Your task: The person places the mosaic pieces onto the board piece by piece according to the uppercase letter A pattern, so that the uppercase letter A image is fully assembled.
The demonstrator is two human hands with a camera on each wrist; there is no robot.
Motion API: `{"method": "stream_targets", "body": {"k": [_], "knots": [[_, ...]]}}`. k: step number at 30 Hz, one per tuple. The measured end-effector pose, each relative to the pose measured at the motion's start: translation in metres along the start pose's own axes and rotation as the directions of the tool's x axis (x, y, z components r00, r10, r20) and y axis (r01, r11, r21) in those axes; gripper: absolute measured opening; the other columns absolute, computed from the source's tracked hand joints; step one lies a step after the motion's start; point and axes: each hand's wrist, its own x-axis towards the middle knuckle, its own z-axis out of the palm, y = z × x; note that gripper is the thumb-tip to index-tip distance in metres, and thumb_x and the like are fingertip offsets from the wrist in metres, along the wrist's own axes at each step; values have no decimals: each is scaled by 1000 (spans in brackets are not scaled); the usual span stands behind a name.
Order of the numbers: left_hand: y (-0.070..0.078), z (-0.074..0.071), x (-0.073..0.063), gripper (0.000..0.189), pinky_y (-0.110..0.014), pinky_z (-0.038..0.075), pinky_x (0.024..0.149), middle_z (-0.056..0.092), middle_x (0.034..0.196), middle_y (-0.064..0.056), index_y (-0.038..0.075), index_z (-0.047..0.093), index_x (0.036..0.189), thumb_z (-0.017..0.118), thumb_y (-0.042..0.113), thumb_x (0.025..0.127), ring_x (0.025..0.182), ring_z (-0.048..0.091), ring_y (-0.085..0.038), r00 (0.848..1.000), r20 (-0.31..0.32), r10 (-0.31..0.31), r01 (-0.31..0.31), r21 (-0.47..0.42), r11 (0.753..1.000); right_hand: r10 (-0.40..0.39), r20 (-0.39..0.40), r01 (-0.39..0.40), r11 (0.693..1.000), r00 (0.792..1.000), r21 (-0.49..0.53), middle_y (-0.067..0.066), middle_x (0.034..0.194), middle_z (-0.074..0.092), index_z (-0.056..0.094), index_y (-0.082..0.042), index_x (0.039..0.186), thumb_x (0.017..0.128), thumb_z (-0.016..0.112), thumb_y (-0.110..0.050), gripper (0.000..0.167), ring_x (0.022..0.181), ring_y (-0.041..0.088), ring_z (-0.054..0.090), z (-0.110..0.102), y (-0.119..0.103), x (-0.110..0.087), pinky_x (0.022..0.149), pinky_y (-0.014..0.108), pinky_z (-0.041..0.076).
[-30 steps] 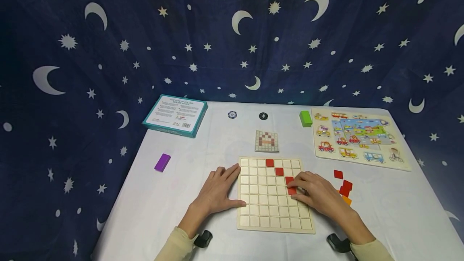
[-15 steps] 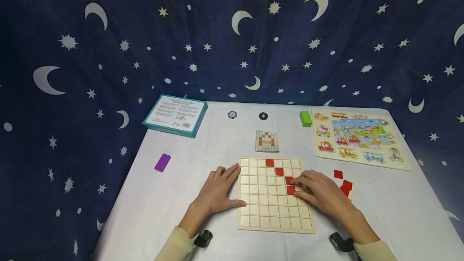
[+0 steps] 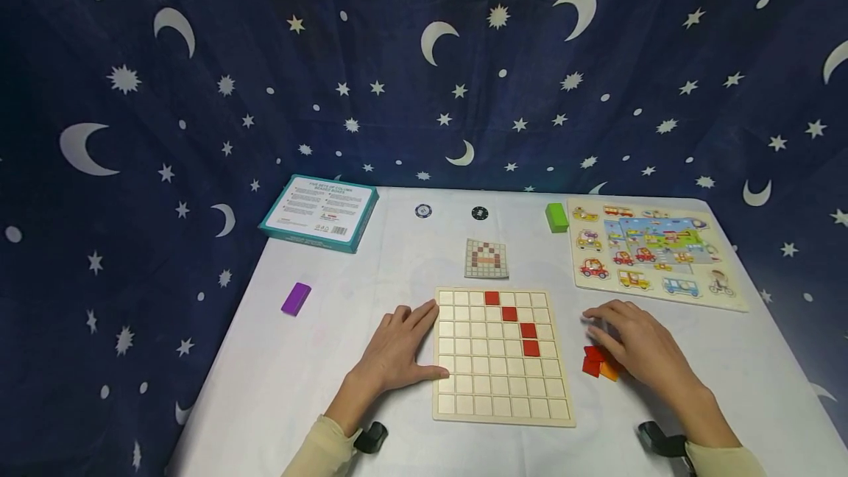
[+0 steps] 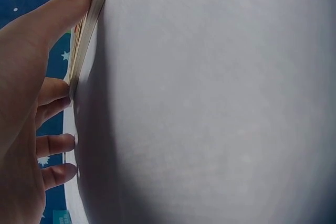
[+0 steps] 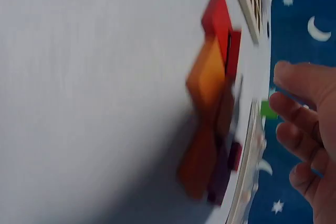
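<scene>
A pale wooden grid board [image 3: 483, 368] lies on the white table, with several red square tiles [image 3: 531, 348] set in its upper right cells in a stepped line. Along the board's left edge rests my left hand [image 3: 396, 348], fingertips at the upper side and thumb on the rim lower down. My right hand [image 3: 645, 348] hovers right of the board over a small pile of loose red tiles [image 3: 592, 366] and orange tiles [image 5: 206, 74], partly hiding it. Its fingers [image 5: 294, 108] are loosely bent, and nothing shows between them in the right wrist view.
Behind the board lies a small pattern card [image 3: 486, 259]. Farther back are two round chips [image 3: 480, 213], a green block [image 3: 557, 218] and a vehicle puzzle board [image 3: 662, 297]. A teal box [image 3: 321, 212] and a purple block [image 3: 296, 299] are at left.
My right hand has left the red tiles on the board and moved right, over the loose pile. Some loose tiles now sit nearer the board. My left hand stays put.
</scene>
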Motion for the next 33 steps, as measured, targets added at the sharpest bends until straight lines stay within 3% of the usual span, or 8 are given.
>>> {"method": "stream_targets", "body": {"k": [5,11,18,26,33], "knots": [[0,0,0,113,-37,41,91,42,172,3,20,39,167,75,80,78,122,51,-20,1000,3,3,-3,15,1000,68,3,-67,997,998,-35,22,126,71,76,-5,125,91,84,-21,39,116,45,62,-1,22,-3,104,67,45],[-1,1,1,114,-37,41,92,41,172,3,20,39,167,75,81,78,123,51,-21,1000,1,4,-4,26,1000,94,6,-93,994,996,-49,28,126,69,75,2,125,89,85,-20,43,116,49,59,3,38,-8,103,69,44],[-1,2,1,115,-38,42,92,41,172,2,20,37,168,75,81,79,124,51,-21,1000,9,-1,1,5,1000,86,-31,-88,994,996,-60,27,125,70,76,2,122,87,87,-18,43,115,49,61,7,42,-8,103,69,45],[0,2,0,114,-37,42,91,43,171,2,20,38,167,76,81,78,122,51,-20,1000,-4,7,-7,10,1000,69,-92,-76,995,993,-71,25,112,76,78,0,113,81,92,-15,38,104,46,67,9,42,-6,96,67,49],[-1,2,1,114,-38,42,93,42,172,3,20,37,168,75,81,79,124,51,-20,1000,9,-1,1,18,1000,76,-102,-83,995,992,-61,24,110,76,78,0,112,81,92,-15,37,102,45,68,10,41,-3,94,66,50]]}}
